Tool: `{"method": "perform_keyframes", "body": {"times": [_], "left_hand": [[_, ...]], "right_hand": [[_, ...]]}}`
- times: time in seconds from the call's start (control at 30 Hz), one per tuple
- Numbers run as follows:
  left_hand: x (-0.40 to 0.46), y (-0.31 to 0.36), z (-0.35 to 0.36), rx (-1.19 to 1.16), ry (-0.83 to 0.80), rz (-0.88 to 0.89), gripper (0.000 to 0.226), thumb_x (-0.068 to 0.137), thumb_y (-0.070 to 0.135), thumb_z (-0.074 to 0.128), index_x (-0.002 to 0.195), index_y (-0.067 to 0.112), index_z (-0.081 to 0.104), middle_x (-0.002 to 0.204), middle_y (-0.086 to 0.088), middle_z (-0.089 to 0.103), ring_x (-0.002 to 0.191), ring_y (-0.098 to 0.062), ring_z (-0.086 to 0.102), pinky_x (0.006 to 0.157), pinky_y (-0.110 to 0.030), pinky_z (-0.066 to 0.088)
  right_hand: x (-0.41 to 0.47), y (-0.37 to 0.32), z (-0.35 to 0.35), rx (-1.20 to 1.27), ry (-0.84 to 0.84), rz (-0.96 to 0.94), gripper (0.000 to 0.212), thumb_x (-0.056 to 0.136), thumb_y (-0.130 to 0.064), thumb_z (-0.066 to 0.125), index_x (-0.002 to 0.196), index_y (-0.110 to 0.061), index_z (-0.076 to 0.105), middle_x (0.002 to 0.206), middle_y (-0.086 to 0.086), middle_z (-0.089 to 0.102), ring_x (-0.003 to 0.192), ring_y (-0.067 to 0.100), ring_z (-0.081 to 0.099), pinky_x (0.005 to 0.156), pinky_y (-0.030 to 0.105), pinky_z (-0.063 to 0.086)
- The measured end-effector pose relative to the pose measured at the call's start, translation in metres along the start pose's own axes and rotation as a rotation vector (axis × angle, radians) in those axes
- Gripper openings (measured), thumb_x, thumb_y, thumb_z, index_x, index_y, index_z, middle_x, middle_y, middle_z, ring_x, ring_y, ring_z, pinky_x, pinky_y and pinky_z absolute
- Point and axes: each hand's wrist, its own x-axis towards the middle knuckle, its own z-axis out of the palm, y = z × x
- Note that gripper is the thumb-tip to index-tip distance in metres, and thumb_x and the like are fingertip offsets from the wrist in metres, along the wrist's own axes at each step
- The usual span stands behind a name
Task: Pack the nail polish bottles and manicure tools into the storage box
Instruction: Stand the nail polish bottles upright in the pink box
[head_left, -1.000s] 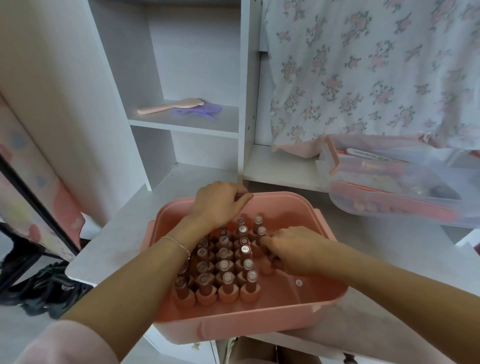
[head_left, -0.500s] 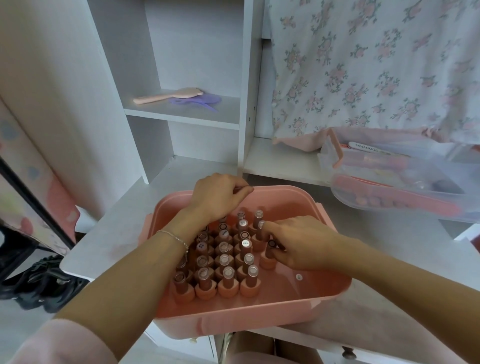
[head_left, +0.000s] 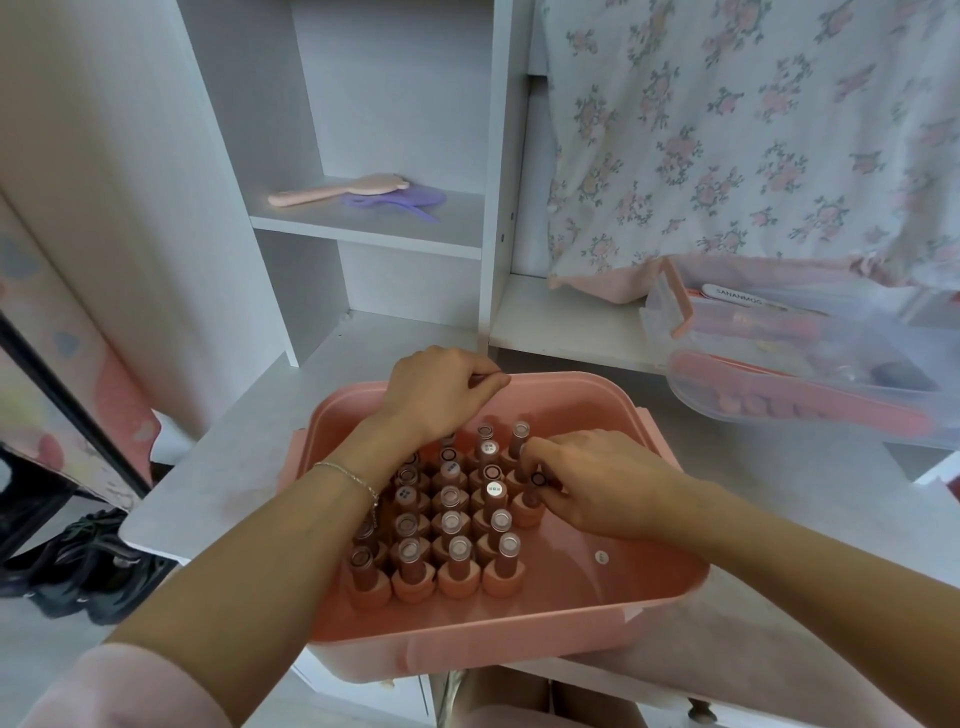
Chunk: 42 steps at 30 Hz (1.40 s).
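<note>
A pink storage box (head_left: 571, 397) sits on the white desk in front of me. Several nail polish bottles (head_left: 452, 525) with pink bases stand upright in close rows in its left half. My left hand (head_left: 441, 389) lies at the box's far rim with its fingers curled round a small dark thing, seemingly a bottle, mostly hidden. My right hand (head_left: 597, 483) pinches the cap of a bottle (head_left: 530, 501) standing at the right edge of the rows. The right half of the box floor is bare apart from a small round sticker (head_left: 601, 557).
A clear lidded box (head_left: 810, 374) holding nail files and other manicure tools stands at the right, under a floral cloth (head_left: 753, 130). A pink hairbrush (head_left: 337, 192) and a purple comb (head_left: 400, 200) lie on a shelf. Dark shoes (head_left: 88, 561) sit on the floor at left.
My right hand has loosened from a fist over the rows to a pinch on the bottle at their right edge. My left hand has stayed at the far rim.
</note>
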Motion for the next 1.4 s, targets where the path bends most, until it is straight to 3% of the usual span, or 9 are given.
{"method": "perform_keyframes", "body": {"times": [0.47, 0.67, 0.87, 1.03, 1.1, 1.17, 1.3, 1.4], "left_hand": [[0.0, 0.0, -0.001, 0.006, -0.002, -0.007, 0.027, 0.092, 0.045, 0.047, 0.1, 0.033, 0.069, 0.094, 0.006, 0.071, 0.09, -0.019, 0.061, 0.069, -0.025, 0.038], [0.0, 0.0, 0.0, 0.0, 0.003, -0.005, 0.027, 0.092, 0.045, 0.047, 0.099, 0.033, 0.07, 0.093, 0.006, 0.071, 0.088, -0.018, 0.061, 0.069, -0.026, 0.038], [-0.001, 0.0, 0.0, 0.002, 0.012, -0.001, 0.027, 0.091, 0.044, 0.047, 0.102, 0.032, 0.069, 0.097, 0.006, 0.071, 0.092, -0.019, 0.061, 0.069, -0.026, 0.037], [0.0, 0.001, -0.001, 0.001, 0.003, -0.005, 0.026, 0.092, 0.044, 0.047, 0.096, 0.031, 0.07, 0.089, 0.005, 0.07, 0.087, -0.019, 0.06, 0.066, -0.026, 0.034], [-0.001, 0.001, -0.001, -0.001, 0.003, -0.007, 0.026, 0.092, 0.044, 0.047, 0.096, 0.031, 0.07, 0.089, 0.004, 0.07, 0.086, -0.019, 0.06, 0.066, -0.026, 0.034], [-0.001, 0.001, -0.002, -0.002, 0.002, -0.01, 0.027, 0.092, 0.044, 0.047, 0.097, 0.032, 0.07, 0.091, 0.004, 0.07, 0.088, -0.02, 0.06, 0.066, -0.026, 0.034], [0.0, 0.002, -0.002, -0.002, 0.0, -0.011, 0.027, 0.092, 0.044, 0.046, 0.099, 0.033, 0.069, 0.094, 0.005, 0.07, 0.091, -0.019, 0.06, 0.067, -0.026, 0.034], [0.0, 0.002, -0.002, -0.005, 0.004, -0.009, 0.027, 0.092, 0.044, 0.046, 0.1, 0.033, 0.069, 0.095, 0.005, 0.071, 0.091, -0.02, 0.061, 0.068, -0.026, 0.033]], "right_hand": [[0.004, -0.003, 0.0, 0.027, -0.031, 0.028, 0.018, 0.091, -0.023, 0.045, 0.107, -0.018, 0.049, 0.097, 0.001, 0.06, 0.084, 0.022, 0.054, 0.062, 0.03, 0.037], [0.004, -0.004, -0.001, -0.024, -0.034, 0.012, 0.018, 0.092, -0.022, 0.043, 0.108, -0.015, 0.048, 0.095, 0.003, 0.058, 0.073, 0.019, 0.046, 0.058, 0.029, 0.03], [-0.001, -0.004, -0.003, -0.149, 0.077, -0.048, 0.026, 0.09, -0.026, 0.043, 0.113, -0.015, 0.045, 0.095, 0.002, 0.057, 0.083, 0.023, 0.055, 0.057, 0.034, 0.04], [-0.007, -0.008, -0.014, 0.027, 0.151, -0.14, 0.016, 0.084, -0.028, 0.054, 0.096, -0.017, 0.054, 0.079, -0.008, 0.053, 0.069, 0.013, 0.051, 0.057, 0.03, 0.041], [-0.01, -0.011, -0.018, 0.141, 0.092, -0.156, 0.012, 0.083, -0.029, 0.058, 0.089, -0.019, 0.056, 0.074, -0.013, 0.049, 0.065, 0.007, 0.046, 0.06, 0.028, 0.043], [-0.01, -0.015, -0.018, 0.181, -0.03, -0.143, 0.014, 0.083, -0.034, 0.059, 0.085, -0.02, 0.058, 0.073, -0.011, 0.056, 0.065, 0.008, 0.05, 0.061, 0.027, 0.044], [-0.009, -0.021, -0.007, 0.059, -0.432, 0.0, 0.033, 0.085, -0.045, 0.056, 0.092, -0.014, 0.064, 0.09, 0.002, 0.067, 0.071, 0.015, 0.053, 0.063, 0.026, 0.041], [-0.005, -0.025, 0.009, 0.035, -0.707, 0.082, 0.04, 0.09, -0.041, 0.049, 0.098, -0.006, 0.066, 0.097, 0.01, 0.067, 0.08, 0.023, 0.057, 0.065, 0.028, 0.041]]}}
